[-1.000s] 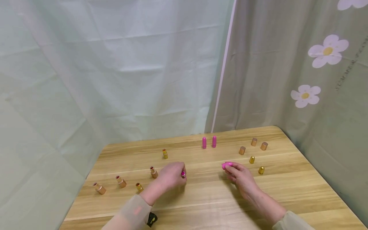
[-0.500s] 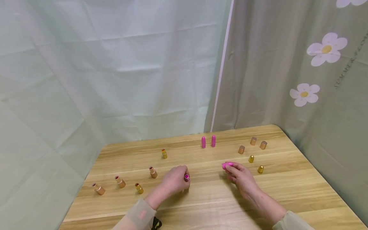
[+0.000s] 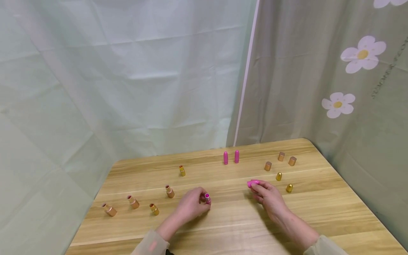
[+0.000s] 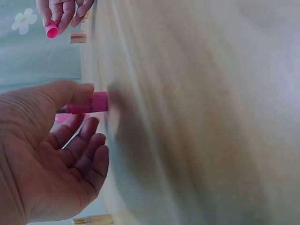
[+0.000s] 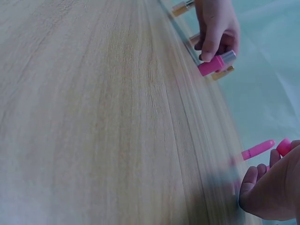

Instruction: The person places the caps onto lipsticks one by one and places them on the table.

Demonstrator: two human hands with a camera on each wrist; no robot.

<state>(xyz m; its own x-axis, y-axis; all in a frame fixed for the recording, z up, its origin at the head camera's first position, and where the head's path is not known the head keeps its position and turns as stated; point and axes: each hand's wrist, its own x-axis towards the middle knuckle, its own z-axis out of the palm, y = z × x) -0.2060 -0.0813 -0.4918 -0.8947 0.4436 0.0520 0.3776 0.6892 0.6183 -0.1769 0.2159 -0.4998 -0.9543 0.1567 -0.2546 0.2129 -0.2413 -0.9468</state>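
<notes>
A pink lipstick tube (image 3: 208, 199) without its cap stands upright, its base at the table. My left hand (image 3: 192, 204) holds it lightly near its base, the thumb on its side and the other fingers loosely curled, as the left wrist view (image 4: 89, 102) shows. My right hand (image 3: 268, 198) pinches a pink lipstick cap (image 3: 252, 183) between thumb and fingers above the table, lying roughly sideways. In the left wrist view the cap's hollow end (image 4: 52, 32) faces the camera. A gap separates the cap from the tube.
Uncapped copper (image 3: 109, 210) and gold (image 3: 154, 209) lipstick tubes stand at the left of the wooden table (image 3: 236, 230). Two pink lipsticks (image 3: 225, 158) stand at the back. Copper caps (image 3: 268, 166) and gold caps (image 3: 289, 188) stand at the right. A curtain (image 3: 165, 78) hangs behind.
My left hand has shifted slightly right and towards me with the pink tube, and its fingers have loosened round it. My right hand keeps its pinch on the cap, nearly still.
</notes>
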